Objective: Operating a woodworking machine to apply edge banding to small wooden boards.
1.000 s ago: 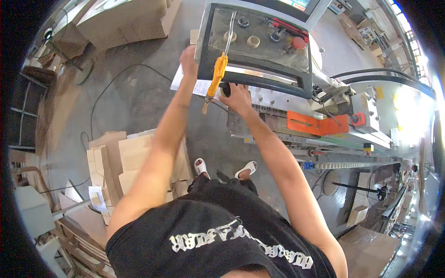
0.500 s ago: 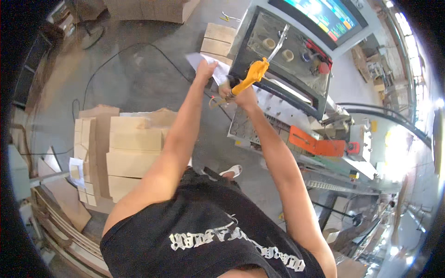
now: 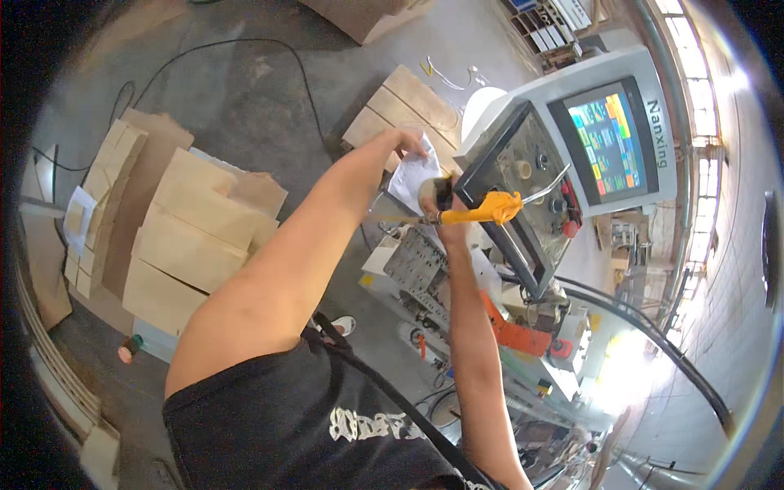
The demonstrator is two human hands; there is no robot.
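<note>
My left hand pinches the upper edge of a creased white paper sheet. At the sheet's lower right is my right hand, its fingers closed but largely hidden. A dark, rounded shape shows at those fingers, too blurred to name. In front of the right hand and wrist passes an orange air blow gun with a bent metal nozzle and a thin hose. I cannot tell whether the hand grips it. Beneath the paper lies a stack of pale boards.
A machine console with a lit screen stands at the right, a red knob at its corner. Below it are metal machine parts and an orange bracket. Stacked pale boards sit at the left. A black cable crosses the floor.
My view has swung, so the console and board stacks sit lower and the left stacks further left. Both hands remain at the paper, now closer to the console. The blow gun's nozzle points more rightward.
</note>
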